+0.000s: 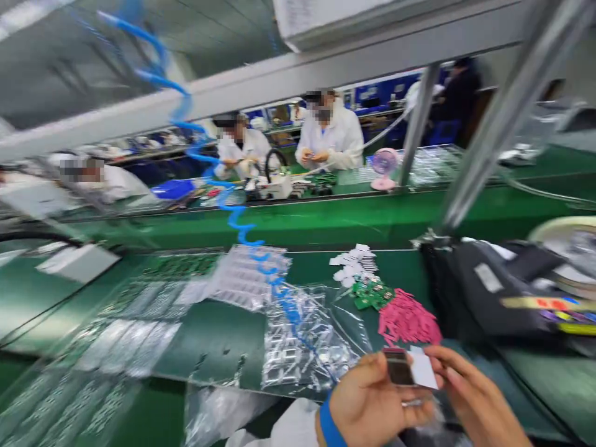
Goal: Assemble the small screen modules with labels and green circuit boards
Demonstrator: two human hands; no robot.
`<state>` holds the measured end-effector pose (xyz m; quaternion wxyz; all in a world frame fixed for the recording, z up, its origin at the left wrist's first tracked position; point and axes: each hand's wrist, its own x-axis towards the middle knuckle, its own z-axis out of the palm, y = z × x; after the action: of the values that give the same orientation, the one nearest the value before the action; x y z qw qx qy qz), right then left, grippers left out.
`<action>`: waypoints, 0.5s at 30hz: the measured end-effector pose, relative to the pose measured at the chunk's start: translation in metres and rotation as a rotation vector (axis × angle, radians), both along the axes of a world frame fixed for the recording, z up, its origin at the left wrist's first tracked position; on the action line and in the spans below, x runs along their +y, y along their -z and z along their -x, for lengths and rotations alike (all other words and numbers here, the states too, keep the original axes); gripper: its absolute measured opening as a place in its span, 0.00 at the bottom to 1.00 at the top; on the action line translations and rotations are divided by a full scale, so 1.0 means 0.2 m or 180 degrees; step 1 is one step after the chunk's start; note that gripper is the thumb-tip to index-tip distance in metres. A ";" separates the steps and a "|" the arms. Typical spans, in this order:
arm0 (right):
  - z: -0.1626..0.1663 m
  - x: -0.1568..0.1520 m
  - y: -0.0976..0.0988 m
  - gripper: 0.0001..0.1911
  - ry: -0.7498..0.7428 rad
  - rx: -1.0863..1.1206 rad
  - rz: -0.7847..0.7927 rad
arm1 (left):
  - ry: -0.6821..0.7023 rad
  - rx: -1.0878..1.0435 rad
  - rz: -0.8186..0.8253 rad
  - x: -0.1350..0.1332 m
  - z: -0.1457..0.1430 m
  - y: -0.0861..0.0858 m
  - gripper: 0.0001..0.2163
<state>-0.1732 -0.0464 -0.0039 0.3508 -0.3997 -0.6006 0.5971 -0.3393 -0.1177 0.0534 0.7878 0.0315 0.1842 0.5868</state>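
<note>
My left hand, with a blue wristband, is closed on a small dark rectangular part near the bottom edge. My right hand pinches a small white label right beside that part. Just beyond my hands lie a heap of pink strips, a few green circuit boards and a scatter of white labels on the green bench.
Clear plastic trays and bags cover the bench's left and middle. A blue coiled hose hangs down over them. A dark bag sits at right beside a slanted metal post. People in white coats work across a green conveyor.
</note>
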 end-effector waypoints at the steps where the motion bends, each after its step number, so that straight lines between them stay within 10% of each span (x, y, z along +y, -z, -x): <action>1: 0.01 -0.01 -0.05 0.21 -0.0130 0.0478 0.0643 | 0.0040 -0.0037 -0.0031 0.00 -0.01 -0.01 0.17; 6: 0.11 -0.04 -0.13 0.15 -0.0305 0.1657 0.1939 | 0.0202 -0.0174 0.0052 0.02 -0.03 0.02 0.13; 15: 0.10 -0.07 -0.10 0.15 -0.0418 0.2031 0.2368 | 0.0450 -0.0102 -0.0060 0.05 -0.04 0.03 0.16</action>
<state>-0.1936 -0.0604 0.0158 0.3123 -0.2564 -0.2332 0.8845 -0.3318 -0.1084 0.0465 0.8299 0.0425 0.1634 0.5318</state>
